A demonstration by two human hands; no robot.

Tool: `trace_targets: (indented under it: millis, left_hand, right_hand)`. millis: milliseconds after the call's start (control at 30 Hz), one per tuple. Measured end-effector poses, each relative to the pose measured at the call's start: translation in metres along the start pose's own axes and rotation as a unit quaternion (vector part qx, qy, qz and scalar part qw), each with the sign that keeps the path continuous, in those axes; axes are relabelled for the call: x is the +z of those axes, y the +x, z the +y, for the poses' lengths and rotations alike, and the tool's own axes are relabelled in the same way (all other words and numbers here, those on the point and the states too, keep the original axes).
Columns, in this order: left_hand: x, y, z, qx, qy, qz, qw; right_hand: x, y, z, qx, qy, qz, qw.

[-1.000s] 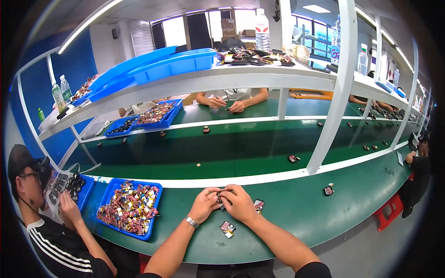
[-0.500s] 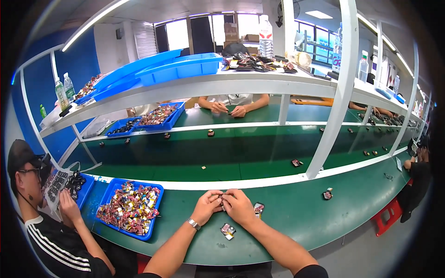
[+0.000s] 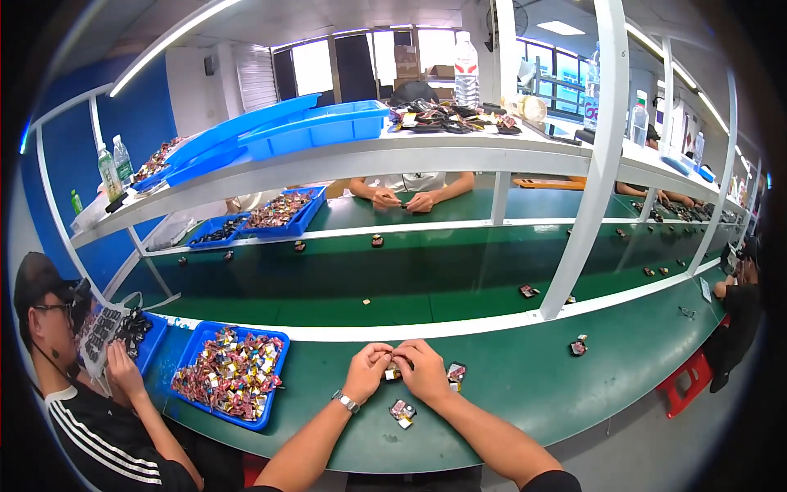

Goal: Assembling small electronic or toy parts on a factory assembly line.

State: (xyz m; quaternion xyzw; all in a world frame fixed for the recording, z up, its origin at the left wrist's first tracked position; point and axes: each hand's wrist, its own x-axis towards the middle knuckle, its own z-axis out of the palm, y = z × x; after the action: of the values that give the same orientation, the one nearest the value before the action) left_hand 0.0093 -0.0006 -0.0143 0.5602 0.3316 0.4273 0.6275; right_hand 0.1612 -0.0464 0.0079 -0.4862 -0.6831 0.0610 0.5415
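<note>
Two hands of ours, left hand (image 3: 367,374) and right hand (image 3: 424,374), are meeting in a narrow fingertip grip, apparently holding a small, mostly hidden, pale-patched piece (image 3: 393,374) over the smooth green surface (image 3: 508,394). We are seemingly working it two-handed; the next move is calling for steady pressure. One squarish red-and-black module (image 3: 402,410) is lying nearer us.
</note>
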Motion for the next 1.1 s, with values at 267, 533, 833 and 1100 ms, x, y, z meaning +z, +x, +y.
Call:
trace_targets:
  millis: [267,533,833,1100]
  left_hand:
    - [0.002,0.000,0.001,0.022,-0.006,-0.023,0.999]
    - [-0.001,-0.001,0.004,0.019,-0.011,-0.034,0.999]
    - [-0.002,-0.002,0.009,-0.022,-0.056,-0.043,0.997]
    - [-0.002,0.000,0.008,-0.021,-0.054,-0.038,0.998]
  right_hand:
    - [-0.003,0.003,0.000,0.105,0.088,-0.015,0.990]
    - [-0.012,0.008,-0.005,0.058,0.047,-0.029,0.997]
    - [-0.010,0.003,0.005,-0.006,-0.003,-0.037,0.999]
    - [-0.006,0.007,0.006,0.038,0.041,-0.042,0.998]
